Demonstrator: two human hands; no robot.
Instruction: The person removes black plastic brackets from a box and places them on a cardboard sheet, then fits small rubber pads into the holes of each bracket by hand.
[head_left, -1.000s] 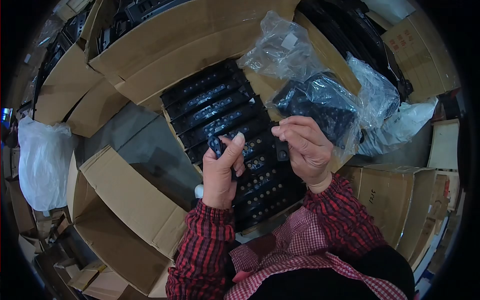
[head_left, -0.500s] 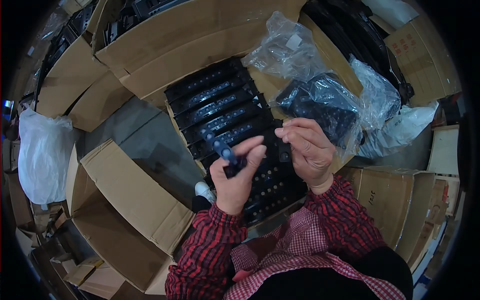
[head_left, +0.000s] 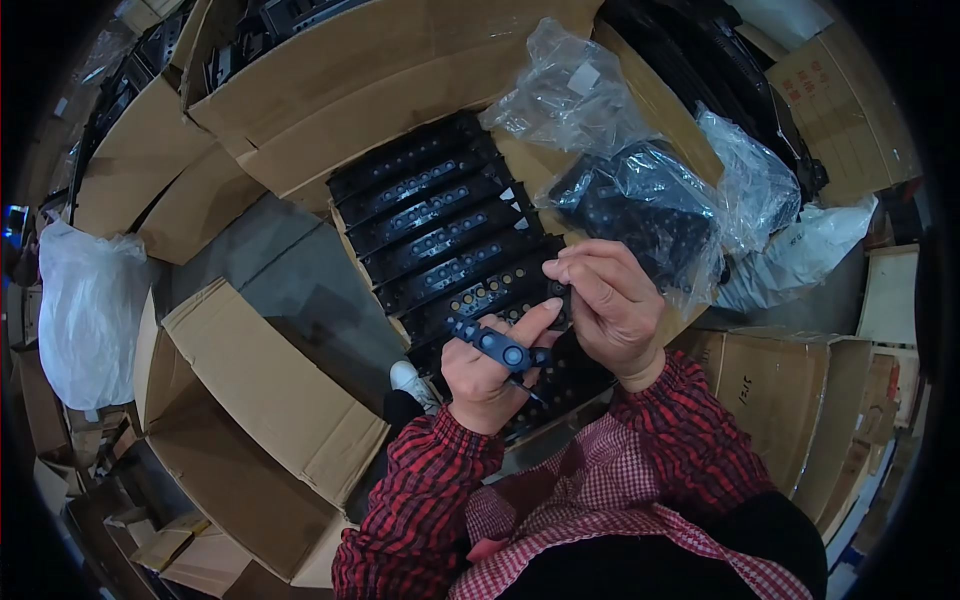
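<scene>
My left hand [head_left: 472, 383] is closed around a dark blue, flexible-looking strip of round buttons [head_left: 497, 345], which lies across its fingers. Its index fingertip points toward my right hand [head_left: 618, 310]. The fingers of my right hand are pinched together at a small dark piece [head_left: 560, 298], partly hidden by both hands. Below both hands lie several long black panels [head_left: 425, 215] in a row, some with blue-grey round buttons fitted along them. Nearer panels show rows of round holes, partly covered by my hands.
An open cardboard box [head_left: 350, 100] stands around the panels. Clear plastic bags [head_left: 575, 95] and a plastic-wrapped dark bundle [head_left: 640, 205] lie at the right. Another open carton [head_left: 275, 390] is at the left, near a white bag [head_left: 90, 310]. A marked carton [head_left: 770, 410] stands at the right.
My left hand has turned, so the button strip has swung from pointing up and away to lying across the fingers. Its index finger has moved closer to my right hand, which stays nearly in place.
</scene>
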